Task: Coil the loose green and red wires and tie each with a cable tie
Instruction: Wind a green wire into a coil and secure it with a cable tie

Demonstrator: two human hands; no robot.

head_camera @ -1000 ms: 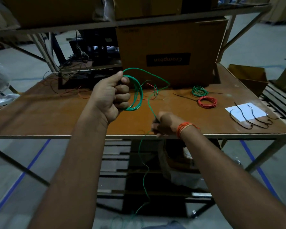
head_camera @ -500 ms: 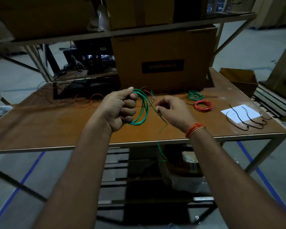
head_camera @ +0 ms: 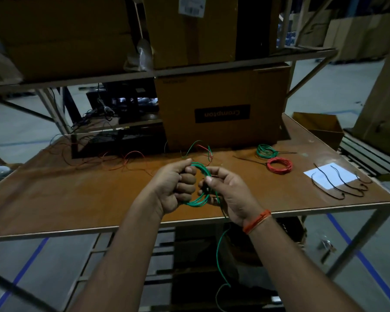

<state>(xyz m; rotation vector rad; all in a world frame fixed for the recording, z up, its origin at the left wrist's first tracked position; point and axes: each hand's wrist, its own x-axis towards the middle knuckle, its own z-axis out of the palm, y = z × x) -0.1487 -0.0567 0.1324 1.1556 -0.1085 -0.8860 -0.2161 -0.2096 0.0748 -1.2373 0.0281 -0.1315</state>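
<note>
Head cam view, only one angle so here goes. My left hand (head_camera: 176,183) is fisted tight around the 9 o'clock side of the thin green wire coil (head_camera: 199,183), thumb on top. My right hand (head_camera: 229,194) pinches the 3 o'clock side of that same coil between thumb and forefinger, the other fingers loosely curled behind it. The coil sits in the air over the near edge of the worn brown wooden table (head_camera: 77,199), dead centre of the shot. A loose green tail (head_camera: 218,255) drops from under my right palm toward 6 o'clock, past the table edge to the floor.

At about 2 o'clock from my hands lie a finished green wire bundle (head_camera: 265,151) and a finished red wire bundle (head_camera: 279,165), just beside each other, each with a thin black tie sticking out. Further toward 3 o'clock, spare black cable ties (head_camera: 338,183) lie across a white sheet of paper (head_camera: 333,176). Loose red wires (head_camera: 126,161) sprawl at 10 o'clock. At 12 o'clock there's a big brown cardboard box (head_camera: 223,109) with an upside-down label, a few stray green and red strands (head_camera: 200,149) in front of it.
</note>
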